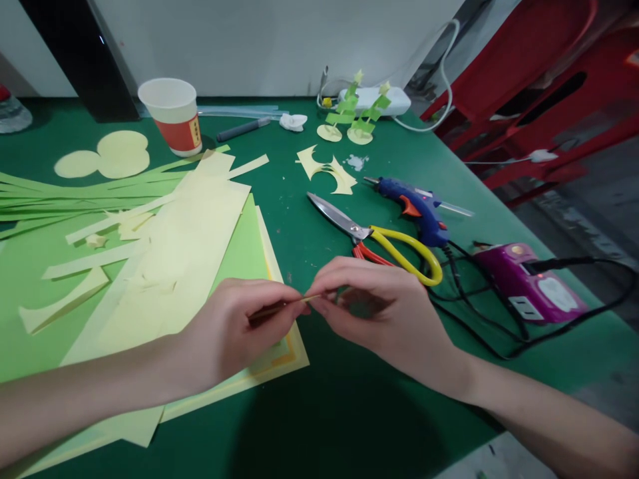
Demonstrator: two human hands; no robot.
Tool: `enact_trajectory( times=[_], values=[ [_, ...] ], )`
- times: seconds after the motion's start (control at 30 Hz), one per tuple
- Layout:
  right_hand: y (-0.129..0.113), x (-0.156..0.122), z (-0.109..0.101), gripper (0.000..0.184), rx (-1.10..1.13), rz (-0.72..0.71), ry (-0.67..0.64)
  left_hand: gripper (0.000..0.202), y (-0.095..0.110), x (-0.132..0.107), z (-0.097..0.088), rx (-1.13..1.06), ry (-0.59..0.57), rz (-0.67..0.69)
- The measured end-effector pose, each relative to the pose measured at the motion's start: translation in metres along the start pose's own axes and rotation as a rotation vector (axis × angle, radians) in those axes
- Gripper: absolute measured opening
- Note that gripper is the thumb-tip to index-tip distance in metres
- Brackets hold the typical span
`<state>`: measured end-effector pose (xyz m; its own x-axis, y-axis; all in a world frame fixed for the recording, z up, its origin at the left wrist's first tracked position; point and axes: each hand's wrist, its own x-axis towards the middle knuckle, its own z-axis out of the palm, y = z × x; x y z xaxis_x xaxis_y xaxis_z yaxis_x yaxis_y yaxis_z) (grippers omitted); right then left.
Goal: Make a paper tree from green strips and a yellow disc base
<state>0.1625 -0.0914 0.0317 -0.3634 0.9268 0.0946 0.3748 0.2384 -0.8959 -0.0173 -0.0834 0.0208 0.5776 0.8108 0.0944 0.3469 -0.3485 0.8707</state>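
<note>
My left hand point(234, 332) and my right hand point(374, 306) meet over the green table, low in the middle. Both pinch a thin yellow paper strip point(299, 301) that runs between their fingertips. The left fingers are closed on its left end and the right fingers curl round its right end. Under my left hand lies a stack of yellow and green paper sheets point(200, 239). Just beyond my right hand lie yellow-handled scissors point(379, 239), blades pointing up-left.
A blue glue gun point(414, 206) and a purple power strip point(529, 283) with black cables lie at the right. Farther back stand a paper cup point(172, 113), two small paper trees point(354, 116), yellow circles point(104, 156) and green strips point(60, 193). The table edge point(499, 432) runs lower right.
</note>
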Motion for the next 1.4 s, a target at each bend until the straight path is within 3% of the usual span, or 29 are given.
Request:
enact_trajectory(
  times=[0.17, 0.53, 0.9, 1.4],
  values=[
    [0.0011, -0.0015, 0.0011, 0.009, 0.016, 0.005, 0.019, 0.024, -0.0017, 0.0005, -0.0001, 0.112, 0.009, 0.095],
    [0.0013, 0.0011, -0.0006, 0.011, 0.060, 0.030, 0.014, 0.023, -0.0032, 0.0012, -0.0004, 0.201, 0.019, 0.120],
    [0.0013, -0.0009, 0.0000, 0.010, 0.056, 0.035, 0.022, 0.028, 0.0007, 0.0006, -0.0009, 0.260, 0.004, 0.071],
    [0.0028, -0.0009, 0.0012, 0.012, 0.085, 0.112, 0.000, 0.024, 0.0006, 0.0039, -0.0025, 0.056, -0.062, -0.085]
  ],
)
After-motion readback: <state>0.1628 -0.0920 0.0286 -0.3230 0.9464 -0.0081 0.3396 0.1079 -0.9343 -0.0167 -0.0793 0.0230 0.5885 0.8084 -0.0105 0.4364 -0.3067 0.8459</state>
